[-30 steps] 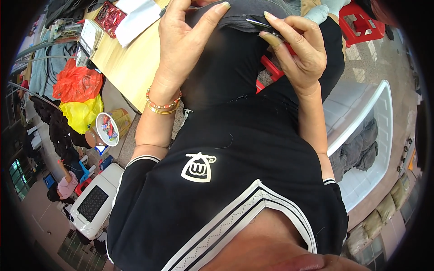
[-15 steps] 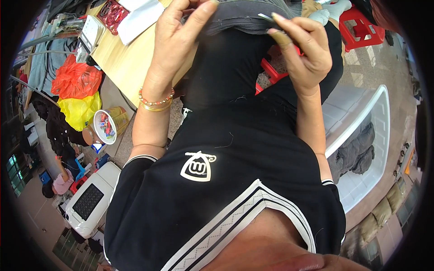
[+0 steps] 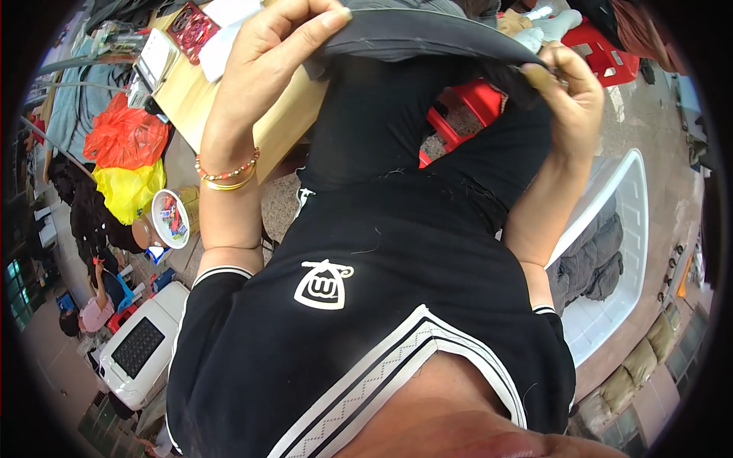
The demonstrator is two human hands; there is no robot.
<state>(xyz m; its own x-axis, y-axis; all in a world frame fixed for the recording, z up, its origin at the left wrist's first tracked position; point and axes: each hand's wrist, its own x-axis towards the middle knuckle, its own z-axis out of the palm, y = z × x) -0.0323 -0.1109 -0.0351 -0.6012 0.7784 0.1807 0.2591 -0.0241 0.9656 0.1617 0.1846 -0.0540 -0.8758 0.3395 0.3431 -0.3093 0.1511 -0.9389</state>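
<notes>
A dark grey garment [image 3: 431, 37] hangs across the top of the view above my lap, its long edge spread between my two hands. My left hand [image 3: 267, 65] is closed in a pinch on the left part of this edge, thumb on top. At the other end, my right hand [image 3: 573, 95] pinches the edge with thumb and fingertips. A yellowish covering shows on the right thumb. Upper parts of the garment run out of view.
A light wooden table [image 3: 187, 88] stands at the left. Red stools [image 3: 477, 103] are between and beyond my knees. At the right is a white bin [image 3: 637, 229] with grey clothes [image 3: 592, 252]. Left lie red [image 3: 126, 133] and yellow bags [image 3: 134, 187] and a tub [image 3: 174, 217].
My hands have moved apart, the left going left and the right going right and down. The garment's edge is now spread between them. The small pale thing at my right fingertips no longer shows.
</notes>
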